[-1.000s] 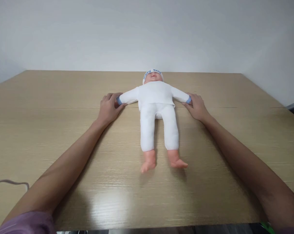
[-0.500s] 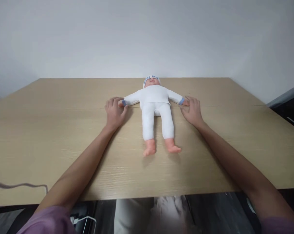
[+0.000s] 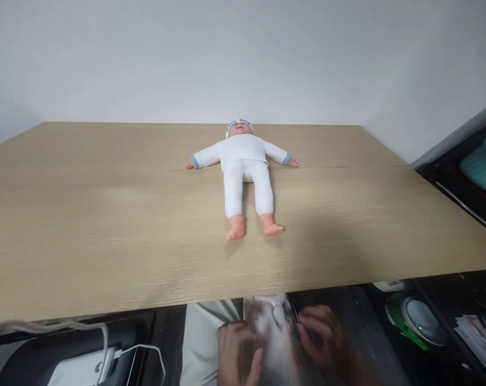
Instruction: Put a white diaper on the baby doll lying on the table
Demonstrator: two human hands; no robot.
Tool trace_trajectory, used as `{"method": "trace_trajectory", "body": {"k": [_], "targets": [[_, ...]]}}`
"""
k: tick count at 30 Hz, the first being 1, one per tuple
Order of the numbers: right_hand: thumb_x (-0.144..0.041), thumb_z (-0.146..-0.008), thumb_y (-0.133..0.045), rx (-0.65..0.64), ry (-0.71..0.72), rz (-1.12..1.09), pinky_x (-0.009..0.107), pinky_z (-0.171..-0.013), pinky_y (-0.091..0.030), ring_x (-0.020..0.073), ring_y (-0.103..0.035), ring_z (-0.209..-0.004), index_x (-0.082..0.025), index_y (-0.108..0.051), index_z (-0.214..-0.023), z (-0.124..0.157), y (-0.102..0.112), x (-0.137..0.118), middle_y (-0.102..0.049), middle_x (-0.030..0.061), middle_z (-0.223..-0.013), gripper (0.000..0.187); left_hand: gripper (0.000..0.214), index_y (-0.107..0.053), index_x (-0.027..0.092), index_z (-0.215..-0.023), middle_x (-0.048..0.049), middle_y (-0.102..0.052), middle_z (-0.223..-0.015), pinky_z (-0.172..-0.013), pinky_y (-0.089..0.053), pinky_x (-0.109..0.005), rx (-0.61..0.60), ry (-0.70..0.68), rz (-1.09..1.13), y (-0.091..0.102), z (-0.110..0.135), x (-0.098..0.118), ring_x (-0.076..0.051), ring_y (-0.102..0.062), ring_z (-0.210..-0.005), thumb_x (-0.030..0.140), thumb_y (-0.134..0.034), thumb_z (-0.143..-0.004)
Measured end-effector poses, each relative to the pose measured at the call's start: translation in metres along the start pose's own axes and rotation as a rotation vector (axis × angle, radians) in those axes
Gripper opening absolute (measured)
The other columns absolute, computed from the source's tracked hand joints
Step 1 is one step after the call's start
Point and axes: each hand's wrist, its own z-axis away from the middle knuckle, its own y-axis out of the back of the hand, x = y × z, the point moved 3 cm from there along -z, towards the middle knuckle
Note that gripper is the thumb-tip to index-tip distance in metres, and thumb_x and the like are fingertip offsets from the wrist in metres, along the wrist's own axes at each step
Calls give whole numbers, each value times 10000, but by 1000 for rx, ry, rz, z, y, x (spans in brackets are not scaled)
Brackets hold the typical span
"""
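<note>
A baby doll lies on its back on the wooden table, arms spread wide, feet pointing towards me. It wears a white top and trousers with blue cuffs, and a white headband with blue lettering. Below the table's front edge, over my lap, hangs a crumpled, whitish, see-through thing that looks like a plastic bag. My left hand is on its left side, fingers loosely bent and thumb apart. On its right side is my right hand, fingers curved and apart, somewhat blurred. Neither hand visibly grips anything.
The wooden table reaches back to a pale wall. A cable runs along its front left edge, above a white device. Below at right sits a round green-rimmed container. A teal cloth lies at far right.
Both my hands have let go of the doll's hands and moved back off the table, down to the whitish thing over my lap. The doll keeps its pose; the view has shifted.
</note>
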Motion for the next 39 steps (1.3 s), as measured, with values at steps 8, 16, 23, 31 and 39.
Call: {"method": "trace_trajectory", "body": {"k": [8, 16, 23, 31, 39], "targets": [[-818, -917, -651, 47, -438, -228, 442, -801, -635, 309, -755, -905, -321, -740, -1029, 11, -36, 11, -773, 62, -966, 518, 666, -606, 299, -1052, -41, -621, -943, -793, -546, -403, 26, 504, 771, -79, 21, -8, -250, -621, -797, 856, -817, -753], [-916, -786, -721, 13, -422, -177, 358, -698, -558, 253, -644, -738, -285, -718, -921, 1, -52, -14, -634, -4, -723, 645, 833, -587, 268, -954, -19, -615, -894, -849, -557, -391, 212, 590, 820, -80, -1, -13, -231, -640, -823, 855, -952, -486], [-853, -803, -776, -150, -389, -302, 418, -921, -618, 295, -742, -982, -250, -763, -1060, -4, -56, -30, -774, 33, -938, 655, 754, -758, 189, -1107, -140, -835, -1065, -1061, -620, -460, -190, 717, 1239, -68, 17, 8, -357, -801, -1105, 702, -1006, -613], [-647, -848, -868, -167, -356, -438, 564, -1118, -598, 407, -721, -1292, -299, -742, -1437, 66, 3, -108, -781, 131, -1369, 695, 756, -766, 209, -1312, -195, -795, -1371, -1103, -637, -525, -265, 597, 1188, -1, 93, 85, -420, -771, -1280, 612, -994, -714], [-577, -923, -811, -57, -268, -407, 579, -1154, -597, 405, -721, -1304, -350, -656, -1564, 82, 15, -144, -769, 103, -1419, 697, 756, -800, 276, -1263, -141, -816, -1329, -1095, -649, -510, -174, 457, 1126, 27, 91, 106, -418, -766, -1284, 668, -1002, -650]]}}
